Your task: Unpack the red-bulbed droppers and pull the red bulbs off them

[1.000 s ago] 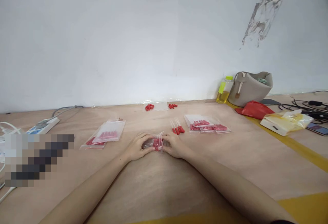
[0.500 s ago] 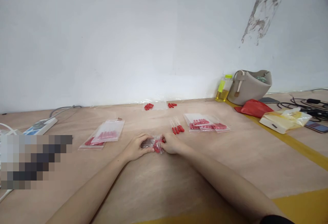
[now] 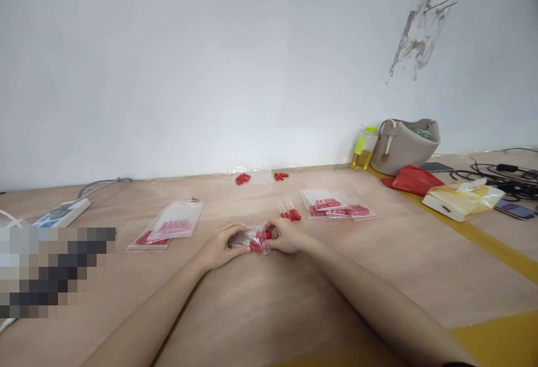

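A small clear zip bag (image 3: 251, 237) holding several red-tipped pieces lies on the wooden surface (image 3: 260, 305) in front of me. My left hand (image 3: 218, 248) grips its left end with curled fingers. My right hand (image 3: 286, 236) pinches its right end, fingers closed on the plastic. Three loose red-tipped pieces (image 3: 290, 213) lie just beyond my right hand.
Filled bags lie at left (image 3: 168, 228) and right (image 3: 336, 205). Loose red pieces (image 3: 242, 178) rest by the wall. A power strip (image 3: 63, 212) sits far left. A yellow bottle (image 3: 363, 147), grey bag (image 3: 406, 143), red pouch (image 3: 412, 179), yellow packet (image 3: 462, 198) and cables (image 3: 504, 173) crowd the right.
Both hands have stayed on the small bag, with my right fingers shifting to pinch its right edge. The view has drifted slightly.
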Motion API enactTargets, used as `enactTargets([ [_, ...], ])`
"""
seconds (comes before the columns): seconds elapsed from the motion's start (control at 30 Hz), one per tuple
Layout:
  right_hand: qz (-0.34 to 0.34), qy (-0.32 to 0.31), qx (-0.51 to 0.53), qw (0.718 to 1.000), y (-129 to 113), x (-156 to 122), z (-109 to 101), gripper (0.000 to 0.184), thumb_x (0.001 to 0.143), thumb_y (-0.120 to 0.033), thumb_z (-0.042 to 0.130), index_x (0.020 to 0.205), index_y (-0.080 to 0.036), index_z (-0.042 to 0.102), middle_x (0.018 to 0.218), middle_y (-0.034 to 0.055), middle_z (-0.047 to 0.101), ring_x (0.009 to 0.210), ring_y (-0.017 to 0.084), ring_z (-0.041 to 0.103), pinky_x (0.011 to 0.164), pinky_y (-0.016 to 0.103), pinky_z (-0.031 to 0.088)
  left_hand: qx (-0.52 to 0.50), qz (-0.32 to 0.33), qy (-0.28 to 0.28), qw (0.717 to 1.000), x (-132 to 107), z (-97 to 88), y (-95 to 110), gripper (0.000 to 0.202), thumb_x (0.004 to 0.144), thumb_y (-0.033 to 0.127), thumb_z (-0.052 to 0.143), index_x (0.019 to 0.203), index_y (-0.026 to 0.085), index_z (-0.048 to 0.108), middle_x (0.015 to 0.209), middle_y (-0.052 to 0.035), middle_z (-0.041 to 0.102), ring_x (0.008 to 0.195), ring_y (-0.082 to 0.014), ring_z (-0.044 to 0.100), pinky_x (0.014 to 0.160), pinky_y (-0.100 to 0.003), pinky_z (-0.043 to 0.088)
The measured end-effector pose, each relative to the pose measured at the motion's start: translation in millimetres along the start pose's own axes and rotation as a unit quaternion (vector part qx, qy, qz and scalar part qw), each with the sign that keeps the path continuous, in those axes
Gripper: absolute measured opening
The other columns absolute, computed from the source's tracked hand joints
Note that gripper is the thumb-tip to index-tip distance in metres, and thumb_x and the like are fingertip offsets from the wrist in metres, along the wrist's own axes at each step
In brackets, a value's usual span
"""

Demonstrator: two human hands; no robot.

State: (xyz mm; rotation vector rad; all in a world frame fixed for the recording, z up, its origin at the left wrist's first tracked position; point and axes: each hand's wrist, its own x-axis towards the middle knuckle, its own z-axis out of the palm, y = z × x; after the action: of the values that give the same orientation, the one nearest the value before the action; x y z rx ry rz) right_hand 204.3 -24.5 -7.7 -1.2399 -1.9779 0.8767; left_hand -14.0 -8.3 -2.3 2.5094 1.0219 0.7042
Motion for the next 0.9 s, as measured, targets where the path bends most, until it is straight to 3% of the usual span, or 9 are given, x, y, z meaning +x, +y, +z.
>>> enactTargets([
  [0.1,0.006,0.009,0.061,0.998,6.0,0.6,1.4,0.028,0.06,-0.015,0.067,0.086,-0.016,0.057,0.073,-0.001,0.062,0.066,0.009,0.056,0.057,0.019,0.041,0.001,-0.001,0.002,1.0,-0.5,-0.1,-0.3,0.042,0.073,0.047,0.058,0.105,0.021,0.055,0.102,-0.0046,0.059,0.094,-0.0191,0.055,0.082,-0.031,0.044],
  [0.27,0.083,0.024,0.209,0.974,2.3,2.1,-4.1,0.02,0.057,-0.008,0.066,0.074,-0.016,0.058,0.062,-0.005,0.056,0.055,0.006,0.052,0.052,0.017,0.041,0.005,-0.012,0.005,1.0,-1.0,-0.2,-1.1,0.04,0.075,0.047,0.055,0.104,0.02,0.055,0.102,-0.0047,0.059,0.092,-0.0188,0.056,0.08,-0.031,0.045],
  [0.4,0.134,0.012,0.257,0.957,-5.2,1.4,-12.3,0.012,0.061,-0.012,0.064,0.069,-0.014,0.055,0.053,-0.0041,0.056,0.046,0.008,0.052,0.048,0.021,0.044,0.016,-0.018,0.009,1.0,-3.1,-2.4,-1.9,0.04,0.076,0.047,0.054,0.106,0.021,0.054,0.102,-0.0044,0.059,0.091,-0.0183,0.056,0.078,-0.03,0.046],
  [0.53,0.148,0.021,0.301,0.942,-6.4,1.6,-25.8,0.015,0.062,-0.019,0.068,0.071,-0.013,0.057,0.058,-0.0012,0.061,0.048,0.006,0.053,0.052,0.022,0.045,0.067,-0.016,0.03,0.997,-8.4,-5.7,0.0,0.037,0.079,0.046,0.05,0.105,0.02,0.055,0.105,-0.0056,0.058,0.096,-0.0202,0.053,0.083,-0.034,0.043],
  [0.73,0.119,0.04,0.299,0.946,-5.9,1.5,-75.6,0.026,0.055,-0.027,0.074,0.073,-0.012,0.061,0.063,0.0016,0.064,0.048,0.007,0.051,0.049,0.021,0.041,0.153,-0.066,0.081,0.983,-12.5,-1.7,1.0,0.034,0.089,0.039,0.031,0.1,0.024,0.059,0.103,-0.0033,0.06,0.097,-0.0214,0.051,0.088,-0.041,0.037],
  [0.83,0.086,0.103,0.24,0.961,-6.7,-0.6,-96.3,0.023,0.059,-0.029,0.071,0.073,-0.013,0.061,0.065,0.0018,0.064,0.053,0.008,0.053,0.054,0.023,0.043,0.152,-0.072,0.072,0.983,-12.3,1.9,-3.7,0.035,0.086,0.043,0.037,0.106,0.022,0.057,0.11,-0.0046,0.057,0.105,-0.0221,0.048,0.092,-0.04,0.036],
  [0.9,0.056,0.169,0.196,0.964,-5.1,0.1,-97.2,0.022,0.062,-0.03,0.068,0.076,-0.014,0.062,0.071,0.0028,0.065,0.059,0.01,0.055,0.06,0.025,0.046,0.141,-0.081,0.059,0.985,-12.4,3.1,-7.2,0.04,0.084,0.046,0.04,0.112,0.021,0.054,0.118,-0.0061,0.053,0.111,-0.0228,0.045,0.095,-0.04,0.036],
])
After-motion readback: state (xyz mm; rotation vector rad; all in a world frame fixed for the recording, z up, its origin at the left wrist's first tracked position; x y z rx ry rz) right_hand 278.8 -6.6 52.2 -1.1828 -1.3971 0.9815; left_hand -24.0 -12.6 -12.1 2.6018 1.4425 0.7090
